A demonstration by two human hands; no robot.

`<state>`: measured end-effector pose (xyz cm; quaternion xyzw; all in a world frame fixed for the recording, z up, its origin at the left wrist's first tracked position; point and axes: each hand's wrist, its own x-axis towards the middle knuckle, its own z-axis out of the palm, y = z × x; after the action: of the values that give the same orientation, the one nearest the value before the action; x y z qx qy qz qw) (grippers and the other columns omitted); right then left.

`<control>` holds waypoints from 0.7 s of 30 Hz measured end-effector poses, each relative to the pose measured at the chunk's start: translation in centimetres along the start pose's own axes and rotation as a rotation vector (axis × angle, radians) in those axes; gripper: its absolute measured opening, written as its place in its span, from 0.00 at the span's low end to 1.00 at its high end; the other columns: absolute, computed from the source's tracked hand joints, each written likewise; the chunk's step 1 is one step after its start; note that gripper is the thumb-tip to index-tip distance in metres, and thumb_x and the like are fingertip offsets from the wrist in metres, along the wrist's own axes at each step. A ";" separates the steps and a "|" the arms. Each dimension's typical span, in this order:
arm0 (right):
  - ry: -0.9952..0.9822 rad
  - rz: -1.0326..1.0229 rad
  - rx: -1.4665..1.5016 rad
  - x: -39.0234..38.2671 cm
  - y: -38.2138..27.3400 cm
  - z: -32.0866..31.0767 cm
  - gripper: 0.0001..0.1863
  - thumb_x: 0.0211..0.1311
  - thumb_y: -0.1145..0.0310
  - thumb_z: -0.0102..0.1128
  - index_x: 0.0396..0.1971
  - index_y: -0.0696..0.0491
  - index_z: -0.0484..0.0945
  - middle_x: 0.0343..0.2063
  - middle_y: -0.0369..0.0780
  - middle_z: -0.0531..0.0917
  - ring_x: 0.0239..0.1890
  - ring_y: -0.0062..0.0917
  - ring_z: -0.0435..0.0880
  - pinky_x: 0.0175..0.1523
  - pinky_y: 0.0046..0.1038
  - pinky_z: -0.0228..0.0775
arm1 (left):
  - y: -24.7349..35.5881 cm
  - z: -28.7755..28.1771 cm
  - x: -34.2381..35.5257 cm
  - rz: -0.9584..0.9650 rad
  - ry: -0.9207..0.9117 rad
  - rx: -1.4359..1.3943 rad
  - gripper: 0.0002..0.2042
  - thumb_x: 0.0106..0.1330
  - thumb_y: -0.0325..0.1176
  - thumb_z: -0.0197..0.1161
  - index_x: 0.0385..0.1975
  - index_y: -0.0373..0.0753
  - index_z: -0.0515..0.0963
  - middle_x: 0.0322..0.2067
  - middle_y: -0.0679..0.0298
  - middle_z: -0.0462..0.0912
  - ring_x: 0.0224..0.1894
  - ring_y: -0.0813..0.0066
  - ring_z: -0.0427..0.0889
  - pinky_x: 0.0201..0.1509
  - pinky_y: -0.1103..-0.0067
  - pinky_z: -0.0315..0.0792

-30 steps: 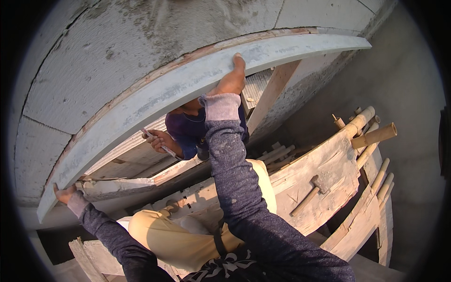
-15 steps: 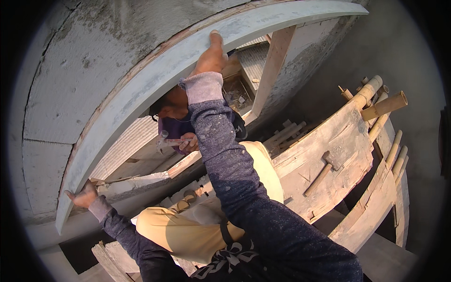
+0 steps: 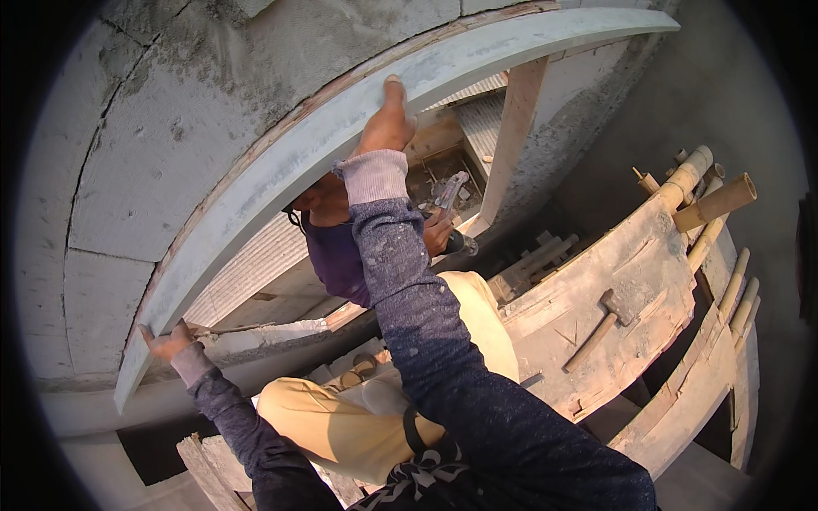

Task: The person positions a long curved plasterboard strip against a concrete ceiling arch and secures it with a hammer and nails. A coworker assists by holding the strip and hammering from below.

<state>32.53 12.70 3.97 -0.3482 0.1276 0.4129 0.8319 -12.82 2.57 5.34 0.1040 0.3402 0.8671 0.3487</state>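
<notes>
A long pale grey-blue board [image 3: 294, 152] lies along the block wall's edge above an opening, its line bowed in the picture. My left hand [image 3: 170, 342] grips the board near its lower left end, thumb on the face. Farther up, my right hand [image 3: 388, 123] is closed over the lower edge around the middle, its thumb pressed on the face; its other fingers are mostly hidden. Beyond the opening, partly covered by my right arm, a co-worker in a purple top [image 3: 334, 255] holds a hammer-like tool [image 3: 452, 194], blurred, in one hand [image 3: 438, 232].
A hammer [image 3: 601, 328] with a wooden handle rests on rough scaffold planks [image 3: 630, 264] at my right. Bamboo poles [image 3: 716, 204] stick out beyond them. Wooden framing [image 3: 515, 128] lines the opening. Cracked pale wall blocks [image 3: 162, 153] stand behind the board. My bent knee [image 3: 324, 426] is below.
The co-worker's hand and tool have swung from the left of my right arm to its right. My hands keep their places on the board; the whole view has shifted slightly.
</notes>
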 end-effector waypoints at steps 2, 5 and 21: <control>-0.020 -0.015 0.004 -0.1 -0.1 -0.1 0.42 0.49 0.55 0.61 0.53 0.74 0.57 0.48 0.53 0.70 0.46 0.36 0.73 0.50 0.32 0.67 | -0.3 0.6 -0.4 -0.004 0.060 0.010 0.29 0.59 0.42 0.61 0.56 0.31 0.65 0.57 0.52 0.67 0.60 0.56 0.63 0.63 0.60 0.58; -0.038 -0.026 0.012 -1.0 -0.2 0.1 0.43 0.49 0.55 0.62 0.53 0.75 0.56 0.49 0.54 0.70 0.45 0.36 0.73 0.51 0.31 0.66 | 1.3 -1.3 2.2 0.010 0.027 0.085 0.28 0.60 0.41 0.58 0.57 0.31 0.64 0.58 0.52 0.66 0.61 0.54 0.62 0.64 0.59 0.58; -0.021 -0.027 -0.071 -1.5 -1.1 -0.1 0.43 0.49 0.55 0.62 0.52 0.76 0.56 0.50 0.53 0.69 0.47 0.34 0.72 0.53 0.29 0.63 | 0.4 -0.3 1.2 -0.009 0.068 0.005 0.29 0.59 0.39 0.57 0.58 0.31 0.62 0.60 0.52 0.64 0.62 0.52 0.61 0.64 0.57 0.57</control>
<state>32.44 11.24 5.20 -0.3747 0.0993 0.4093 0.8259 -14.10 3.00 5.33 0.0740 0.3543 0.8678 0.3404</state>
